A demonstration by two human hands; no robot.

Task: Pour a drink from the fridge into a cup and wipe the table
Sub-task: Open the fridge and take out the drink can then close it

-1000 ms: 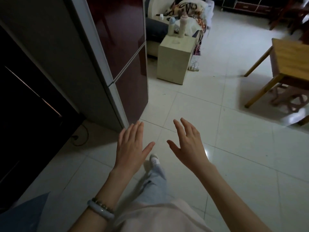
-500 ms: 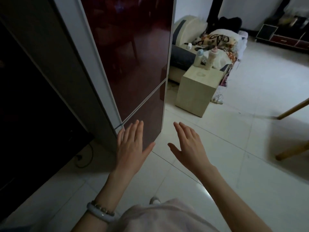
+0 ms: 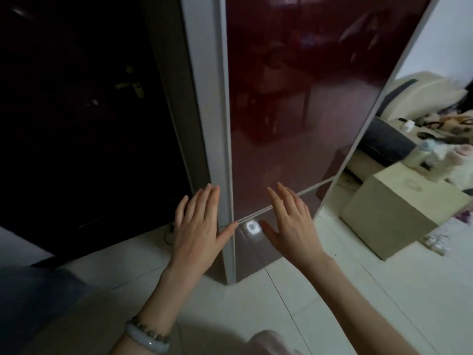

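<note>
While both doors stay closed, one glossy dark-red fridge (image 3: 294, 111) faces two spread, empty hands (left (image 3: 198, 228), right (image 3: 290, 222)).

The fridge (image 3: 294, 111) ran off the top edge, and its shut doors hid everything inside. I couldn't tell whether my left grip (image 3: 199, 226) or right grip (image 3: 291, 224) touched it. The door (image 3: 89, 124) to the left was too dark to read. The bottles (image 3: 423, 152) at the right were blurred, and the sofa (image 3: 422, 90) was cut by the right edge.
</note>
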